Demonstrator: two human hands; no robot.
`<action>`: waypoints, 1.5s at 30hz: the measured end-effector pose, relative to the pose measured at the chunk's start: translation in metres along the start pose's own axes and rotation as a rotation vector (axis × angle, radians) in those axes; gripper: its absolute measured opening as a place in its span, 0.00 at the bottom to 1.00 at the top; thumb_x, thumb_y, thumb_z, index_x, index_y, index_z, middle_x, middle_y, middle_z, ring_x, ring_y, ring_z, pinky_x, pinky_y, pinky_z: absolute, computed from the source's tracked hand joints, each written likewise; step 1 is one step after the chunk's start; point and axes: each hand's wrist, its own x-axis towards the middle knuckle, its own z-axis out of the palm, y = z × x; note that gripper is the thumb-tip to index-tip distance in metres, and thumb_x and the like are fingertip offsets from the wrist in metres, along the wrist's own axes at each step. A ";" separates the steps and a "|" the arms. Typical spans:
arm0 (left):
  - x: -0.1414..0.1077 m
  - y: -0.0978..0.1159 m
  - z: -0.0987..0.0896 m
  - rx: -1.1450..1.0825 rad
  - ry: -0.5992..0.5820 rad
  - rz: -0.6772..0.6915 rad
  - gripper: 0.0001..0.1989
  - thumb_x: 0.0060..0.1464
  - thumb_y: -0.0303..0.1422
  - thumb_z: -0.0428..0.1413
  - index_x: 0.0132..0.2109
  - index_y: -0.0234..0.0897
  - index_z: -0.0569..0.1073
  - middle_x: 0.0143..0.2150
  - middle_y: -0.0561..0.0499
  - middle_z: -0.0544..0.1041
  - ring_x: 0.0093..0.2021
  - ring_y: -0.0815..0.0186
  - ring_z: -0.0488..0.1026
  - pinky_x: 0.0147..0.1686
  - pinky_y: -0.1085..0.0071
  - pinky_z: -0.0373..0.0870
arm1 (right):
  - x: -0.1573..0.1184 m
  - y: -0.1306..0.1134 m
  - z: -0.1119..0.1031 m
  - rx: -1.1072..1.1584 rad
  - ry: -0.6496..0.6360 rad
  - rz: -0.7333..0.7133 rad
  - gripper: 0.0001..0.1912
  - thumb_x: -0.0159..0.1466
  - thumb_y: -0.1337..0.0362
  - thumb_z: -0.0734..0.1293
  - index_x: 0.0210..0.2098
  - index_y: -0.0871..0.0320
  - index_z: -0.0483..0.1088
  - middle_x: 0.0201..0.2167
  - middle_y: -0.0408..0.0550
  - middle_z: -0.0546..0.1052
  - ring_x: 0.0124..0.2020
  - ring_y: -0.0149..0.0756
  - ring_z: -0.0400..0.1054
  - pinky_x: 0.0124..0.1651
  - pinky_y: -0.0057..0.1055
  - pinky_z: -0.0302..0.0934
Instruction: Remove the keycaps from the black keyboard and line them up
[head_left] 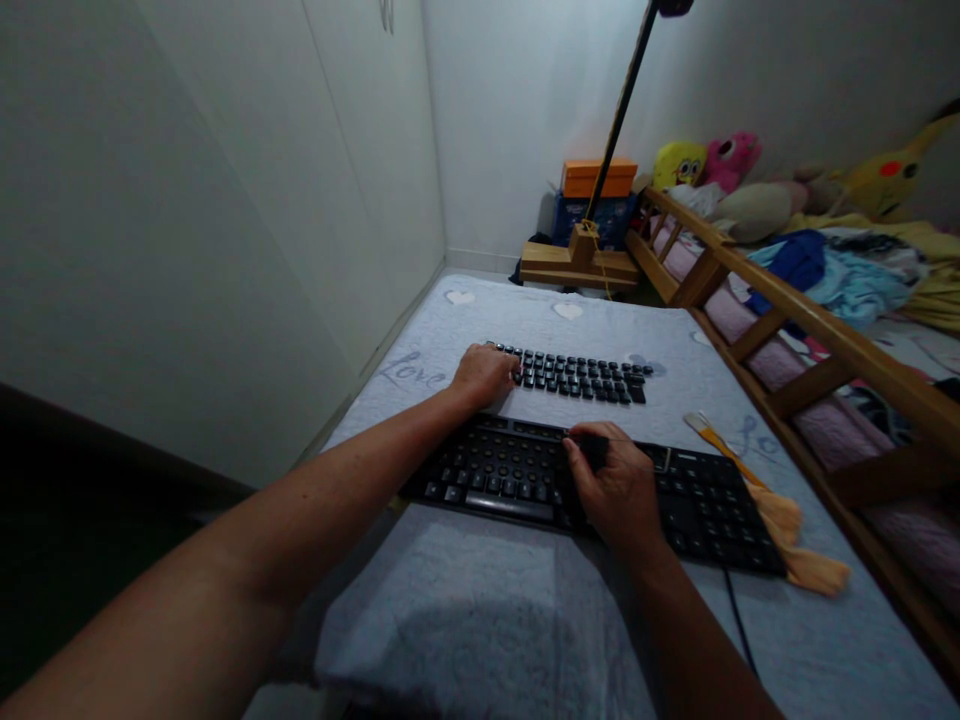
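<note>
A black keyboard (517, 508) lies across the cloth-covered table, with many keycaps off its upper left area and others still on. Behind it, loose black keycaps (581, 378) are laid out in rows. At the left end of these rows is my left hand (481, 376), its fingers bent down among the keycaps; what they hold, if anything, is hidden. My right hand (619, 485) rests over the middle of the keyboard, thumb and fingers curled together. Something dark shows inside that curl, too dim to name.
An orange cloth strip (787, 540) and a small tool with an orange handle (709, 435) lie right of the keyboard. A cable (739, 620) runs toward me. A wooden bed rail (817, 300) borders the right, a white cabinet (300, 200) the left. Behind stands a wooden-based pole (622, 110).
</note>
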 end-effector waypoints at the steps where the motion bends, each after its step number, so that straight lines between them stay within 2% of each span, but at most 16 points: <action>1: -0.002 -0.001 -0.002 0.000 0.002 0.000 0.10 0.51 0.31 0.58 0.40 0.41 0.80 0.36 0.45 0.81 0.42 0.55 0.74 0.45 0.63 0.65 | 0.000 0.000 0.000 0.001 -0.002 0.001 0.03 0.63 0.67 0.64 0.34 0.60 0.70 0.31 0.49 0.75 0.34 0.39 0.71 0.40 0.34 0.64; 5: -0.016 -0.008 -0.014 -0.059 0.062 -0.035 0.09 0.53 0.32 0.57 0.42 0.41 0.80 0.38 0.47 0.81 0.43 0.55 0.74 0.45 0.61 0.66 | -0.001 0.001 0.001 0.006 0.000 0.003 0.04 0.64 0.67 0.64 0.34 0.60 0.70 0.31 0.50 0.75 0.34 0.39 0.71 0.40 0.35 0.64; 10: -0.059 -0.019 -0.029 -0.338 0.196 -0.139 0.09 0.53 0.30 0.57 0.40 0.39 0.79 0.40 0.49 0.81 0.44 0.58 0.74 0.50 0.61 0.67 | -0.004 0.000 0.001 0.023 -0.011 0.012 0.04 0.64 0.66 0.64 0.36 0.59 0.70 0.32 0.50 0.76 0.36 0.40 0.71 0.42 0.36 0.64; 14: -0.098 -0.024 -0.027 -0.537 0.277 -0.269 0.09 0.54 0.33 0.55 0.39 0.38 0.79 0.41 0.49 0.80 0.46 0.58 0.74 0.53 0.59 0.66 | -0.005 -0.003 0.002 0.081 -0.050 0.055 0.05 0.63 0.64 0.64 0.35 0.58 0.71 0.32 0.49 0.77 0.35 0.39 0.72 0.42 0.35 0.65; 18: -0.121 -0.025 -0.017 -0.638 0.385 -0.345 0.08 0.53 0.33 0.55 0.38 0.38 0.78 0.43 0.48 0.79 0.48 0.58 0.73 0.54 0.59 0.66 | -0.005 -0.008 0.005 0.161 -0.100 0.182 0.07 0.62 0.62 0.65 0.35 0.58 0.73 0.32 0.48 0.78 0.34 0.38 0.72 0.41 0.34 0.65; 21: -0.125 -0.025 -0.011 -0.655 0.437 -0.363 0.08 0.54 0.32 0.54 0.38 0.38 0.77 0.43 0.48 0.78 0.48 0.60 0.73 0.53 0.61 0.67 | -0.003 -0.015 0.008 0.247 -0.172 0.291 0.08 0.61 0.61 0.65 0.35 0.58 0.73 0.30 0.48 0.78 0.32 0.38 0.72 0.38 0.32 0.64; 23: -0.124 -0.025 -0.007 -0.663 0.429 -0.376 0.08 0.54 0.32 0.53 0.37 0.38 0.77 0.42 0.48 0.77 0.45 0.62 0.74 0.51 0.63 0.69 | 0.001 -0.024 0.010 0.294 -0.244 0.320 0.08 0.60 0.61 0.66 0.35 0.58 0.74 0.29 0.47 0.78 0.30 0.37 0.72 0.36 0.31 0.64; 26: -0.122 -0.025 -0.003 -0.679 0.382 -0.372 0.08 0.54 0.30 0.52 0.36 0.38 0.77 0.40 0.49 0.77 0.41 0.63 0.74 0.48 0.64 0.70 | 0.011 -0.041 0.014 0.357 -0.384 0.310 0.07 0.58 0.64 0.66 0.35 0.58 0.74 0.27 0.45 0.77 0.27 0.34 0.70 0.33 0.29 0.62; 29: -0.121 -0.026 -0.002 -0.675 0.364 -0.371 0.08 0.54 0.30 0.53 0.37 0.38 0.77 0.41 0.48 0.77 0.44 0.61 0.74 0.48 0.64 0.71 | 0.021 -0.055 0.022 0.399 -0.490 0.275 0.06 0.58 0.66 0.66 0.34 0.58 0.73 0.25 0.43 0.76 0.25 0.32 0.69 0.31 0.27 0.61; 32: -0.120 -0.030 -0.001 -0.682 0.381 -0.397 0.09 0.55 0.31 0.52 0.38 0.38 0.77 0.44 0.48 0.78 0.48 0.61 0.73 0.48 0.65 0.71 | 0.025 -0.060 0.033 0.408 -0.500 0.255 0.05 0.58 0.67 0.66 0.35 0.58 0.73 0.24 0.42 0.75 0.25 0.31 0.68 0.30 0.27 0.61; 39: -0.118 -0.029 0.000 -0.759 0.352 -0.405 0.11 0.57 0.31 0.51 0.39 0.37 0.78 0.42 0.49 0.80 0.46 0.63 0.75 0.49 0.68 0.70 | 0.017 -0.056 0.049 0.379 -0.446 0.233 0.07 0.57 0.67 0.68 0.36 0.59 0.74 0.28 0.46 0.78 0.28 0.34 0.71 0.33 0.29 0.63; 45: -0.117 -0.024 -0.004 -0.786 0.318 -0.430 0.11 0.57 0.30 0.51 0.39 0.36 0.78 0.41 0.49 0.80 0.44 0.63 0.76 0.50 0.67 0.70 | 0.015 -0.058 0.053 0.331 -0.492 0.256 0.07 0.57 0.67 0.68 0.35 0.59 0.75 0.23 0.42 0.76 0.23 0.32 0.69 0.29 0.27 0.62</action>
